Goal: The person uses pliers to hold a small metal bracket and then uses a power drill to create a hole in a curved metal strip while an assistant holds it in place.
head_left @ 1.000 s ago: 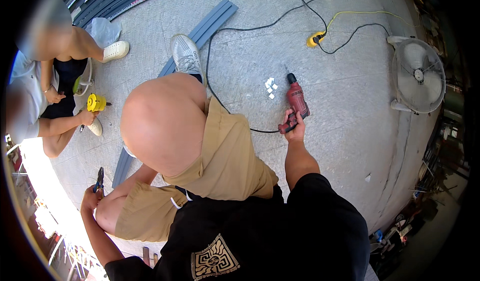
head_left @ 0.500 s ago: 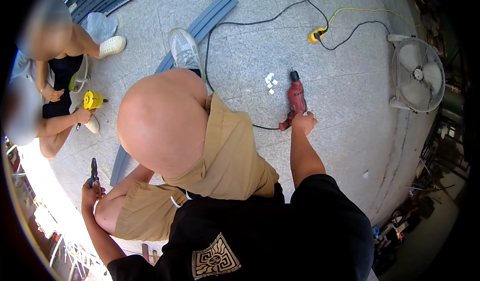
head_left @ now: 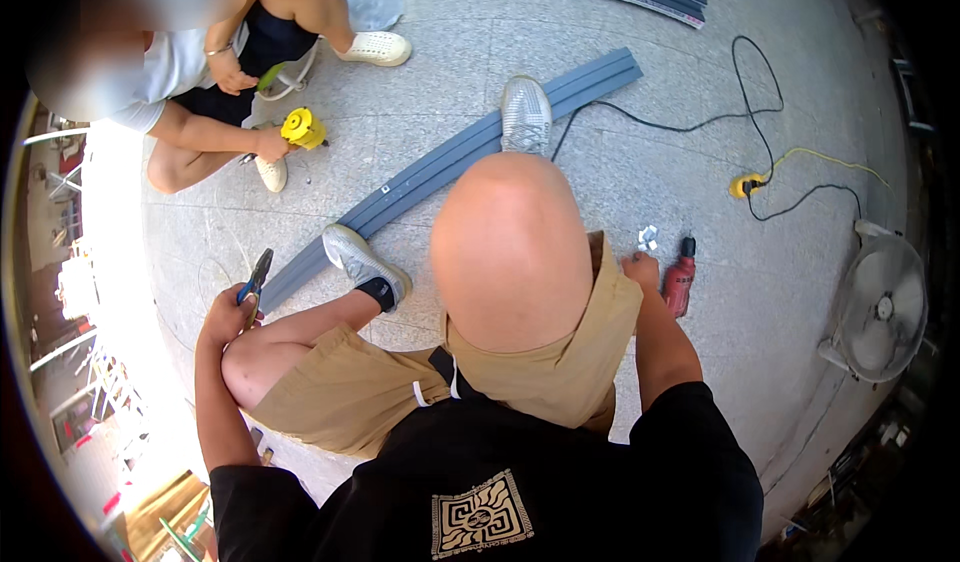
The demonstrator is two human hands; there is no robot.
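Holding blue-handled pliers point(head_left: 258, 276): left grip point(head_left: 230, 314); right grip point(head_left: 641, 270) unclear; red drill point(head_left: 678, 288), black chuck point(head_left: 688, 247).

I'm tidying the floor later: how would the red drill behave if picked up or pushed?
The red drill would probably feel heavy for its size, as its body is thick. It should be stiff, given its hard-looking case. Pushed, it might rock or roll a little, since the body looks rounded.
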